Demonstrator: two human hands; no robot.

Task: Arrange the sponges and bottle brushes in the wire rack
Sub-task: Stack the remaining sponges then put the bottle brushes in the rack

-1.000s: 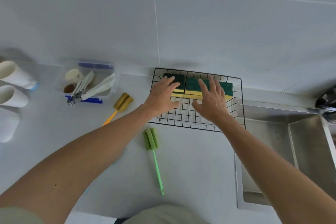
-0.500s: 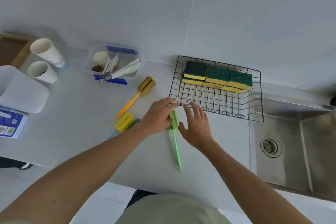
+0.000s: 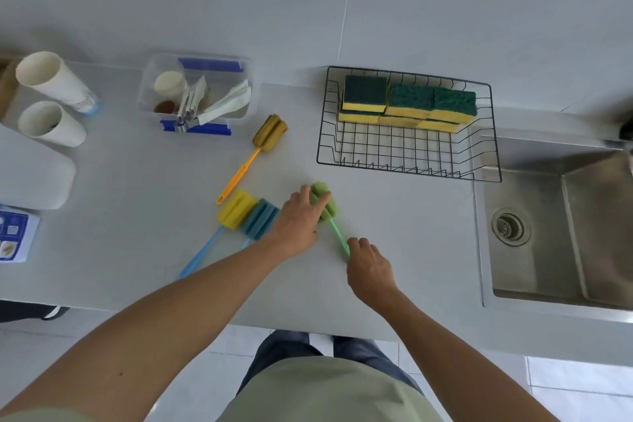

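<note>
Left of centre on grey countertop (image 3: 394, 250): yellow and blue sponge-head brushes (image 3: 248, 214), handles partly hidden under forearm. Left hand (image 3: 296, 221) gripping green sponge-head bottle brush (image 3: 325, 204); right hand (image 3: 368, 271) pinching its handle, tip concealed. Beyond, black wire rack (image 3: 407, 161), front half open, green-and-yellow sponges (image 3: 407, 103) along back edge.

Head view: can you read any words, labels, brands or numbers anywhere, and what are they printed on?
Nothing is legible.
Blue and white printed card at the counter's left edge: print too blurred to read.
Paper cup: a blue band near its base, too small to read.
Sponges, green brush, wire rack: no print visible.
</note>
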